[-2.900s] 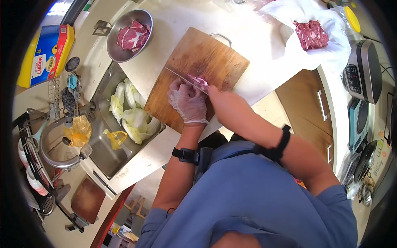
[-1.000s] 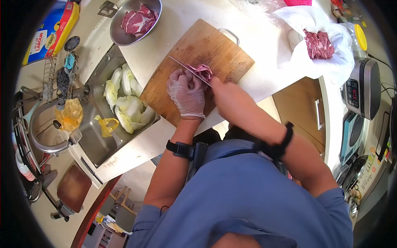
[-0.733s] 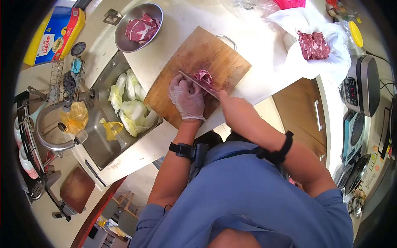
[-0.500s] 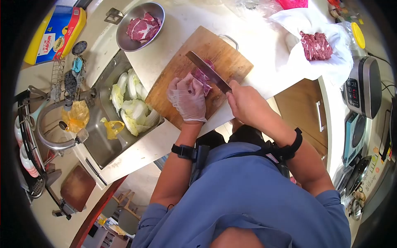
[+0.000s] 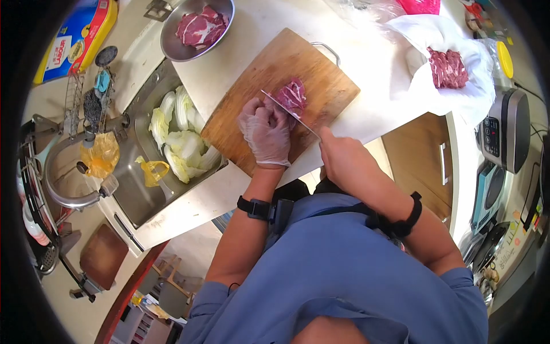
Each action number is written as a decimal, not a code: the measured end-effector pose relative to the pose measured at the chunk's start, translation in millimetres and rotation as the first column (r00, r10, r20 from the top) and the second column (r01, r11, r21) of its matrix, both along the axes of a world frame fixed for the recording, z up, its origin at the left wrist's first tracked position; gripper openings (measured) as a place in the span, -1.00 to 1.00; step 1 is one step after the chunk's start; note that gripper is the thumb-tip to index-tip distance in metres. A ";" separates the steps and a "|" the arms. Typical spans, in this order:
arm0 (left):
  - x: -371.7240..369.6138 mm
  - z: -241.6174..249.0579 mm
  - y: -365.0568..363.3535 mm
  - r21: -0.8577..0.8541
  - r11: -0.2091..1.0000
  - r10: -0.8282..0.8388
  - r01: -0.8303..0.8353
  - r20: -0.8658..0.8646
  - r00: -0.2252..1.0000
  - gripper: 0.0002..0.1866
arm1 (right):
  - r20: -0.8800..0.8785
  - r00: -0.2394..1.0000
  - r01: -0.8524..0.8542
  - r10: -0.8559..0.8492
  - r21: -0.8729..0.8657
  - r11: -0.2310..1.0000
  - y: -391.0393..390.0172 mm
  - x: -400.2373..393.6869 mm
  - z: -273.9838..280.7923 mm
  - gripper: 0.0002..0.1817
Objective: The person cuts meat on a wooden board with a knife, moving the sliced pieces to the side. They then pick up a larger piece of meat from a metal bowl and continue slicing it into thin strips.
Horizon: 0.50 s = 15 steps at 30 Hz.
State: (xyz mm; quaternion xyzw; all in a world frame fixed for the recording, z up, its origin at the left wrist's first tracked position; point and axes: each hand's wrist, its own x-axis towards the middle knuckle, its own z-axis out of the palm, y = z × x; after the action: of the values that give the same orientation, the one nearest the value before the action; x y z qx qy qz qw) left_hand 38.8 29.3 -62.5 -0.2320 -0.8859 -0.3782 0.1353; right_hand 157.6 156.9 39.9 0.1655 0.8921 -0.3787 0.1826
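Note:
A wooden cutting board (image 5: 269, 63) lies on the white counter. On it sits a piece of raw red meat (image 5: 293, 96). My left hand (image 5: 266, 133), in a clear plastic glove, presses on the meat's near side with fingers curled. My right hand (image 5: 346, 160) grips the handle of a cleaver (image 5: 289, 114); its blade edge rests against the meat right beside my left fingers.
A steel bowl of raw meat (image 5: 196, 27) stands behind the board. Sliced meat (image 5: 448, 67) lies on a white bag at the right. The sink (image 5: 137, 189) at the left holds cabbage leaves (image 5: 181, 141). Appliances (image 5: 509, 132) line the right edge.
The cleaver was lifted flat over the meat half a second ago; now it is back down, edge on the meat. My left hand has stayed on the meat.

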 end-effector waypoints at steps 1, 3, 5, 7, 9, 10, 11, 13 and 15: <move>-0.2 0.7 -1.5 -0.003 1.000 0.013 -0.013 0.004 1.000 -0.89 | -0.073 0.997 -0.006 0.006 0.002 1.000 -1.5 -12.6 -5.1 -0.84; -2.0 0.6 0.8 0.010 1.000 0.010 -0.011 0.022 1.000 -0.87 | -0.144 0.989 -0.016 0.017 0.009 1.000 -3.8 -35.1 -15.8 -0.81; -2.2 -0.6 1.2 0.006 1.000 0.018 -0.018 0.012 1.000 -0.86 | -0.217 0.976 -0.021 0.034 0.058 0.998 -7.5 -50.5 -24.9 -0.77; -2.8 -0.3 1.6 0.011 1.000 0.022 -0.022 0.005 1.000 -0.86 | -0.126 0.992 -0.024 0.029 0.042 0.999 -7.1 -24.4 -3.6 -0.78; -3.0 1.2 -0.4 0.000 1.000 -0.017 0.017 -0.025 1.000 -0.86 | -0.028 0.999 -0.036 0.037 0.026 0.999 -3.3 -12.8 2.9 -0.80; -4.2 0.9 0.4 0.003 1.000 -0.001 0.002 -0.019 1.000 -0.86 | 0.020 0.999 -0.030 0.029 0.029 0.999 -1.4 -11.5 0.3 -0.79; -4.3 0.9 1.9 -0.002 1.000 0.017 -0.017 0.007 1.000 -0.86 | 0.071 0.997 -0.012 0.010 0.029 1.000 -1.7 -7.7 -2.0 -0.79; -3.4 1.3 0.9 -0.009 1.000 0.029 -0.029 0.025 0.999 -0.86 | -0.069 0.997 -0.028 0.032 0.057 0.998 -7.0 -44.8 -24.4 -0.79; -5.6 0.3 -0.8 -0.032 0.999 0.019 -0.019 -0.001 1.000 -0.88 | -0.224 0.973 -0.039 0.058 0.087 0.995 -7.8 -60.6 -28.8 -0.79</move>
State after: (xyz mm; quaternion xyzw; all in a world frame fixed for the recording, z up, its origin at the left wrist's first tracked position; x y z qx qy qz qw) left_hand 33.1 28.5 -62.2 -0.2260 -0.8939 -0.3627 0.1355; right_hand 97.1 149.1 11.2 0.1066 0.9257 -0.3535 0.0821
